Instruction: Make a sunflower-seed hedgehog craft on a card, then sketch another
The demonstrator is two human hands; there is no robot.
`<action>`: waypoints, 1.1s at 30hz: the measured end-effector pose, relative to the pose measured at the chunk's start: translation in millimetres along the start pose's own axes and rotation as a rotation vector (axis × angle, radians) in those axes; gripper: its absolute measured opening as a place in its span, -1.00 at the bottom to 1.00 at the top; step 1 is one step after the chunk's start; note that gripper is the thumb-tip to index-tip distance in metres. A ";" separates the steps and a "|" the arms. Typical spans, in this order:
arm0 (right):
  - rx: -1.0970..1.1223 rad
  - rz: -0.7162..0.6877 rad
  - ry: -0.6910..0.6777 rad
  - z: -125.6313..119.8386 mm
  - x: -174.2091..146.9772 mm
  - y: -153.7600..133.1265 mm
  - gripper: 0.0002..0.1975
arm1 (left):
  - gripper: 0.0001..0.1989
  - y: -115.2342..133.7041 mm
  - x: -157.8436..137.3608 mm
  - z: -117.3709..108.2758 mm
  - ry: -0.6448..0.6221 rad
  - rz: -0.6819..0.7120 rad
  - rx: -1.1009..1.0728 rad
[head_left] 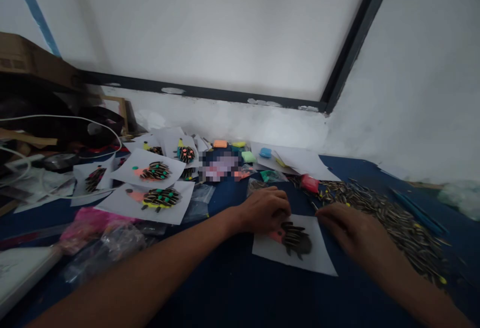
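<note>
The white sheet lies on the blue desk between both hands. Its upper left corner is hidden by the left hand, which also seems to cover some of the figure's salmon face. Those fingers curl under; whether they grip anything cannot be told. The right hand has its fingertips close together by a blurred sliver, and a pinch is unclear. It partly hides the seed pile. A cardboard box is cut off at left.
</note>
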State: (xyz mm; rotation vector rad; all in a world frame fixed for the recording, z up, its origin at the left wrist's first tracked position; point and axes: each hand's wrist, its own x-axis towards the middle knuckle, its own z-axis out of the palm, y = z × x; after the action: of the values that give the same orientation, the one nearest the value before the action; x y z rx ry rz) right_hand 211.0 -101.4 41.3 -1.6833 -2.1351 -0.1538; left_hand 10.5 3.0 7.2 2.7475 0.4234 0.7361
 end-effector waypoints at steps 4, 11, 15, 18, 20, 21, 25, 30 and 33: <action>-0.227 0.087 0.062 -2.0 0.8 32.4 -0.69 | -0.83 -0.4 0.2 -0.7 -0.011 0.003 -0.009; -0.311 0.180 -0.087 2.9 1.5 69.7 -0.73 | -0.81 -0.6 0.0 -0.3 -0.004 -0.004 -0.008; -0.256 0.115 -0.140 8.2 4.6 68.1 -0.72 | -0.81 -0.7 -0.1 0.3 0.004 -0.003 -0.001; -0.261 0.090 -0.171 9.5 6.7 63.4 -0.75 | -0.82 -0.6 -0.1 0.3 0.002 0.003 -0.003; -0.283 0.095 -0.183 9.8 7.3 61.6 -0.76 | -0.82 -0.5 -0.1 0.1 0.000 0.003 -0.004; -0.296 0.092 -0.186 10.2 7.3 61.4 -0.75 | -0.82 -0.4 -0.1 -0.1 -0.004 0.002 -0.003; -0.338 0.086 -0.153 13.1 5.8 62.4 -0.72 | -0.82 0.1 0.2 -0.8 -0.014 -0.005 0.003; -0.258 0.144 -0.068 8.2 5.3 54.2 -0.80 | -0.81 0.6 0.4 -1.4 -0.019 -0.011 -0.006; -0.143 0.134 -0.005 0.8 5.7 42.0 -0.82 | -0.81 0.1 0.1 -1.0 -0.013 -0.008 -0.007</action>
State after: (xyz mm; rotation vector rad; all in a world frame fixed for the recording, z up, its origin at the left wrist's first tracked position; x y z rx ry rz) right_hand 249.7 -84.9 35.8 -1.9032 -2.0493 -0.2682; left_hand 10.1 3.1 8.1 2.7409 0.4279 0.7164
